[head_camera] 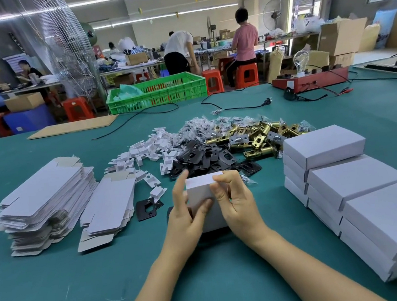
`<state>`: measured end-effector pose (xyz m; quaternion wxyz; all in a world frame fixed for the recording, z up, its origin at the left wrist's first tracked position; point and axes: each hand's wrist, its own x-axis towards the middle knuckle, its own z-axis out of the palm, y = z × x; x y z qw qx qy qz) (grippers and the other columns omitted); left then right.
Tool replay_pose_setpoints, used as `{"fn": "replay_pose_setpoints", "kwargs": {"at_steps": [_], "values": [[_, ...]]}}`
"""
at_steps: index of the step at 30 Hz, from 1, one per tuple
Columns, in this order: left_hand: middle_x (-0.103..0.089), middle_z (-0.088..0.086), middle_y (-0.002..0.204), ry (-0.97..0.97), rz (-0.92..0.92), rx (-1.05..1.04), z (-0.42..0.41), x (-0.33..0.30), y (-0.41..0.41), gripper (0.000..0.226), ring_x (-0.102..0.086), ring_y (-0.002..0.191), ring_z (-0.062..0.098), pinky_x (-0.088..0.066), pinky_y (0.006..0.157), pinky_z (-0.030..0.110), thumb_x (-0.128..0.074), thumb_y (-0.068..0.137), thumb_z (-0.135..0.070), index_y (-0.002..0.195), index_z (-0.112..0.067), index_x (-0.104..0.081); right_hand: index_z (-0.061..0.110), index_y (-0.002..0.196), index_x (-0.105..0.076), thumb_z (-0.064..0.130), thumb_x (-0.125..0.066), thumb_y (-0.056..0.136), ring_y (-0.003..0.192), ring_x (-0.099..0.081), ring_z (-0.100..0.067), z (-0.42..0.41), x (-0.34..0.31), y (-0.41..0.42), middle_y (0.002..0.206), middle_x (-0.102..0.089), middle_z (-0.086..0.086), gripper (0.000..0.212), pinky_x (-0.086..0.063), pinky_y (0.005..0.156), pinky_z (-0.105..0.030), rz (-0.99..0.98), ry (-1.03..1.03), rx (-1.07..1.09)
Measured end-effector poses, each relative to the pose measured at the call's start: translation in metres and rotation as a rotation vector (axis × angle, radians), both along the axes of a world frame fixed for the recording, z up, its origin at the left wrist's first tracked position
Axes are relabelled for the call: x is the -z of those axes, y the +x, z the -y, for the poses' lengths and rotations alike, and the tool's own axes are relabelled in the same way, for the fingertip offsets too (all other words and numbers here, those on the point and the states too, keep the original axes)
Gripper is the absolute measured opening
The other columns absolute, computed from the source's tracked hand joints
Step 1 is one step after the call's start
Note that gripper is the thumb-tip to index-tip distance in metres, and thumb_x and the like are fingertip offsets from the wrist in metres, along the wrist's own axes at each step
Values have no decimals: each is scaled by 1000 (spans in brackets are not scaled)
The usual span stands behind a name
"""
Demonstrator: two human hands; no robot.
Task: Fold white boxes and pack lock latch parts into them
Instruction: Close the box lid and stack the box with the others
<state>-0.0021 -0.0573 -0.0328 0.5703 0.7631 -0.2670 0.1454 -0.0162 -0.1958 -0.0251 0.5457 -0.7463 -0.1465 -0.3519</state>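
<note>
A small white box (201, 191) stands between both hands over the green table (60, 292). My left hand (184, 216) grips its left side, thumb across the front face. My right hand (236, 202) holds the right side, fingers curled over the top edge. Beyond it lie black strike plates (203, 156), brass latch bolts (255, 137), small white card inserts (142, 153) and bagged screws (197, 125). One black plate (145, 208) lies alone to the left. Flat unfolded boxes (46, 204) are stacked at the left, with a smaller stack (109, 208) beside them.
Closed white boxes (346, 182) are stacked along the right side. A green crate (158, 92), a cardboard sheet (72, 127), black cables (237, 107) and a red device (309, 81) sit at the table's far edge. Several people work at benches behind.
</note>
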Motion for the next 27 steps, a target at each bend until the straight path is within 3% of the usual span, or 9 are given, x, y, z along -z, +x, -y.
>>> {"fn": "replay_pose_setpoints", "kwargs": {"at_steps": [4, 7, 10, 13, 16, 18, 21, 23, 27], "values": [[-71, -17, 104, 36, -304, 80, -4, 1, 10, 56, -67, 99, 5, -54, 88, 28, -76, 80, -35, 125, -41, -44, 34, 101, -50, 21, -53, 95, 79, -52, 5, -1, -1, -2, 89, -54, 13, 15, -40, 73, -12, -60, 45, -16], [-70, -12, 109, 55, -363, 62, -5, 2, 12, 45, -66, 101, 4, -52, 81, 19, -79, 81, -28, 117, -33, -53, 38, 114, -48, 26, -51, 96, 86, -55, -3, 1, -1, -3, 103, -58, 7, 21, -46, 77, -22, -128, 36, -12], [-72, -3, 105, -53, -428, 25, -4, -1, 12, 46, -70, 94, 9, -55, 74, 23, -80, 75, -38, 112, -28, -55, 33, 132, -43, 18, -57, 96, 107, -53, -10, 2, -2, -3, 123, -47, 2, 41, -47, 93, -28, -199, -42, 5], [-75, -2, 99, -169, -473, -10, -3, -6, 11, 48, -72, 88, 11, -55, 70, 24, -75, 71, -45, 109, -20, -60, 26, 144, -34, 26, -63, 92, 132, -34, -6, 4, -7, -2, 145, -28, 4, 59, -34, 108, -26, -271, -135, 58], [-72, -7, 79, -287, -480, -46, -5, -8, 14, 12, -66, 69, 5, -49, 59, 18, -68, 91, -24, 93, -14, -63, 22, 146, -34, 46, -71, 81, 143, -17, -10, 10, -22, -3, 155, -21, 3, 79, -19, 116, -30, -279, -414, 103], [-63, -3, 73, -319, -511, -35, -9, -9, 15, 18, -57, 64, 11, -45, 59, 24, -58, 95, -23, 82, -12, -59, 20, 146, -35, 63, -72, 71, 147, -9, -23, 14, -34, -5, 156, -24, -5, 94, -12, 120, -39, -306, -732, 74], [-51, 12, 79, -253, -553, 35, -10, -12, 13, 31, -44, 74, 23, -35, 67, 38, -50, 82, -33, 82, -2, -55, 19, 141, -33, 72, -72, 62, 139, -19, -32, 16, -50, -11, 148, -24, -13, 103, -21, 116, -43, -497, -1008, -2], [-53, 14, 78, -205, -561, 87, -11, -14, 11, 33, -47, 72, 25, -36, 63, 37, -50, 79, -34, 83, -1, -56, 17, 130, -35, 69, -74, 61, 123, -32, -34, 11, -57, -17, 133, -33, -14, 95, -34, 105, -45, -552, -1089, 12], [-66, 13, 74, -401, -696, 190, -12, -18, 8, 36, -62, 63, 23, -46, 55, 29, -56, 84, -40, 80, -8, -73, 18, 123, -41, 58, -76, 64, 101, -38, -31, -5, -76, -30, 109, -39, -9, 79, -43, 90, -44, -521, -1013, 32]]}}
